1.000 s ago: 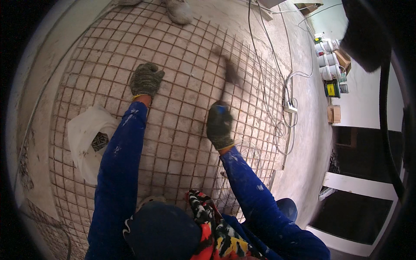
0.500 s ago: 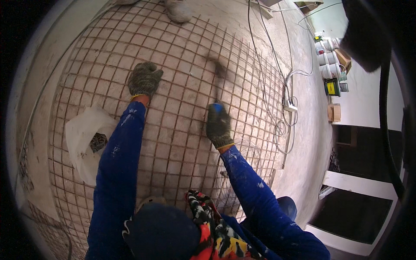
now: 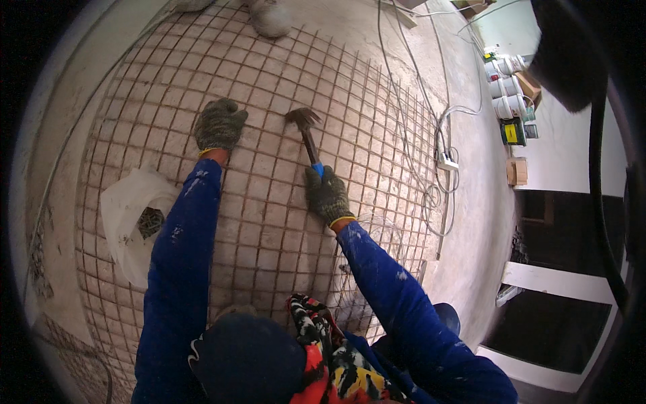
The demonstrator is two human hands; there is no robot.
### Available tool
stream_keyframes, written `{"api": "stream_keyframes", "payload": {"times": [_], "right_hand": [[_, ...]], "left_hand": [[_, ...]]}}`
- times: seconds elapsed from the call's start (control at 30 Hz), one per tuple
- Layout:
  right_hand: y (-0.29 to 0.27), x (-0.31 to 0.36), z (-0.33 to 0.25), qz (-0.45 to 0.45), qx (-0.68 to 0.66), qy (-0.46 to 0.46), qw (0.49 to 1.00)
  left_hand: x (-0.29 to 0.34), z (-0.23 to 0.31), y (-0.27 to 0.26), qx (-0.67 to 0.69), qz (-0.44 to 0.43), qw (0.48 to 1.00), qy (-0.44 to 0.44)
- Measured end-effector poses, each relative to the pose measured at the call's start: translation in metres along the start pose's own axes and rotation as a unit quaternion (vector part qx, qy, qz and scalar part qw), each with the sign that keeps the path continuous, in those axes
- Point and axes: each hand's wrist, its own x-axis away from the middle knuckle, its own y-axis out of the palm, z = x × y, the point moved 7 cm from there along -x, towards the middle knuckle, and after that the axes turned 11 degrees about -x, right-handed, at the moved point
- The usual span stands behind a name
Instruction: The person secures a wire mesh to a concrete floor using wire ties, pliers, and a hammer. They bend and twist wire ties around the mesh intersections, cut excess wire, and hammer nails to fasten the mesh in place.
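Note:
A claw hammer [image 3: 309, 138] with a dark head and a blue grip is held in my right hand [image 3: 327, 195], its head above the rusty wire mesh [image 3: 259, 195]. To the left, my left hand [image 3: 221, 126] is closed low over the mesh, fingers curled; what they pinch, if anything, is hidden. Both hands wear dark knitted gloves with yellow cuffs. Beside my left forearm lies an opened white plastic bag [image 3: 126, 222], and small grey metal pieces [image 3: 150, 222] show in its mouth.
Loose cables [image 3: 410, 60] run along the mesh's right side to a white power strip [image 3: 447, 162]. Against the right wall stand several buckets [image 3: 508, 87] and a cardboard box [image 3: 517, 172]. A pale, rounded bag-like thing [image 3: 269, 19] rests at the far edge.
The hammer has swung left and is no longer blurred. My right hand has shifted slightly left, while my left hand stays in nearly the same place, still closed.

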Motion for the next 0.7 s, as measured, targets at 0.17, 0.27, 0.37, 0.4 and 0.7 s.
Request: {"api": "stream_keyframes", "payload": {"times": [0.17,0.27,0.37,0.4,0.7], "right_hand": [[-0.014,0.011,-0.002,-0.012,-0.019,-0.054,0.998],[-0.039,0.014,-0.031,0.082,-0.017,-0.128,0.988],[-0.014,0.007,0.009,0.001,-0.238,0.205,0.949],[-0.009,-0.002,0.006,-0.008,-0.115,0.156,0.981],[-0.016,0.115,0.026,-0.316,-0.164,0.097,0.929]], "left_hand": [[-0.002,-0.004,0.006,0.027,0.002,1.0,0.003],[-0.002,-0.004,0.004,0.022,0.007,1.0,0.005],[-0.002,0.001,0.001,-0.017,0.024,0.999,0.035],[-0.002,-0.001,0.002,-0.016,0.02,0.999,0.032],[0.002,0.012,-0.011,-0.069,0.01,0.992,0.108]]}}
